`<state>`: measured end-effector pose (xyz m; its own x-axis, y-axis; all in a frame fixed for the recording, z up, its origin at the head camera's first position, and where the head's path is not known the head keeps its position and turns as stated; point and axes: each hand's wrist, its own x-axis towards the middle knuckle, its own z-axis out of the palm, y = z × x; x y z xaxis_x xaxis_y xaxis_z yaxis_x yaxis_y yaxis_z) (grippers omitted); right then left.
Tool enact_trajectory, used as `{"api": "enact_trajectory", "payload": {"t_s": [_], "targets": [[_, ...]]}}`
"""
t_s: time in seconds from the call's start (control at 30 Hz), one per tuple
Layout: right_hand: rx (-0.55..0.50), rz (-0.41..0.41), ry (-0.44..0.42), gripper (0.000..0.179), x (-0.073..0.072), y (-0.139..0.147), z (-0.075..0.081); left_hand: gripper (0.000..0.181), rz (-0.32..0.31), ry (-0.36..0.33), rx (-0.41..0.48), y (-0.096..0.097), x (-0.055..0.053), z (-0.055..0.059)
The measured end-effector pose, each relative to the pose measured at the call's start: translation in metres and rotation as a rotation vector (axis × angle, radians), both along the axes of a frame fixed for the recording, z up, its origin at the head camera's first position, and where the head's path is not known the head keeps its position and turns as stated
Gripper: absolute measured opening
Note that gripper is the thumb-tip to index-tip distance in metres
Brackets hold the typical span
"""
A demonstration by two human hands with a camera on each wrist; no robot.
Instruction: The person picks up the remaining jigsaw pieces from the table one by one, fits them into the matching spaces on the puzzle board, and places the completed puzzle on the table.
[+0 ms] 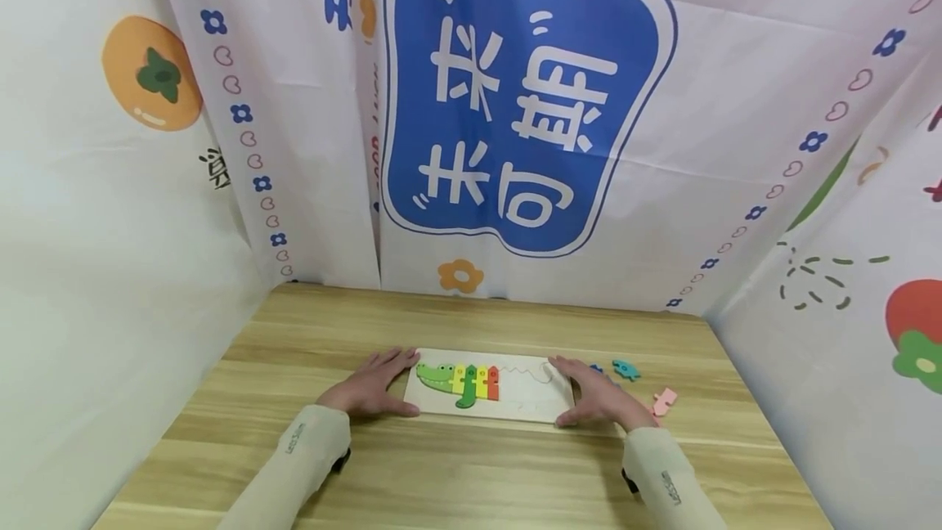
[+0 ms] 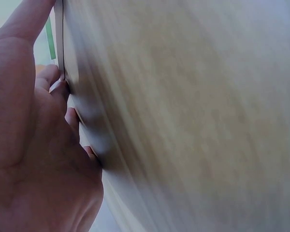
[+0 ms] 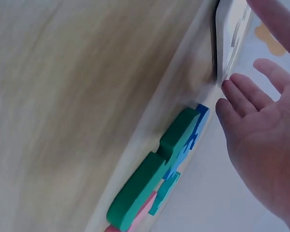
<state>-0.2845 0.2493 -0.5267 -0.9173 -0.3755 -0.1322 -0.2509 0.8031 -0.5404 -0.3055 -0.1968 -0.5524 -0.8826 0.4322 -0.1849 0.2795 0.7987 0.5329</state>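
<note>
A white puzzle board (image 1: 526, 409) with a crocodile design lies flat on the table. Green, yellow and red pieces (image 1: 471, 380) fill its left part; the right part shows bare outlines. My left hand (image 1: 374, 387) is at the board's left end, its thumb by the near corner and its fingers by the far one. In the left wrist view that hand's fingertips (image 2: 72, 116) line the board's edge. At the right end, my right hand (image 1: 598, 393) spreads its thumb and fingers about the two corners. Its fingers look fairly straight in the right wrist view.
Loose puzzle pieces lie right of the right hand: a teal one (image 1: 626, 370), a pink one (image 1: 664, 401) and blue ones partly hidden by the hand. A thick green piece (image 3: 152, 169) shows in the right wrist view. Printed cloth (image 1: 515, 276) hangs behind the wooden table (image 1: 456, 473).
</note>
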Motion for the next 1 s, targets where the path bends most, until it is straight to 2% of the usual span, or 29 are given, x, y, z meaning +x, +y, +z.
{"api": "enact_trajectory", "payload": {"t_s": [0.17, 0.3, 0.47, 0.6, 0.8, 1.0], "targets": [[-0.029, -0.019, -0.011, 0.101, 0.000, 0.005, -0.003, 0.107, 0.001, -0.014, 0.005, 0.001, 0.002, -0.001], [-0.081, -0.028, 0.001, 0.090, -0.002, 0.019, 0.000, 0.107, 0.005, -0.011, 0.002, 0.002, 0.002, 0.000], [-0.175, -0.133, 0.018, 0.068, -0.004, 0.047, 0.010, 0.107, 0.004, -0.005, -0.003, 0.000, 0.001, 0.001], [-0.173, -0.222, 0.036, 0.056, -0.003, 0.066, 0.012, 0.107, -0.001, -0.006, 0.005, -0.001, 0.001, 0.001], [-0.181, -0.220, 0.049, 0.052, 0.005, 0.083, 0.009, 0.108, -0.002, 0.002, 0.006, -0.003, 0.000, 0.000], [-0.189, -0.242, 0.021, 0.051, 0.016, 0.092, 0.006, 0.108, -0.013, 0.006, 0.004, -0.002, -0.001, -0.002]]}}
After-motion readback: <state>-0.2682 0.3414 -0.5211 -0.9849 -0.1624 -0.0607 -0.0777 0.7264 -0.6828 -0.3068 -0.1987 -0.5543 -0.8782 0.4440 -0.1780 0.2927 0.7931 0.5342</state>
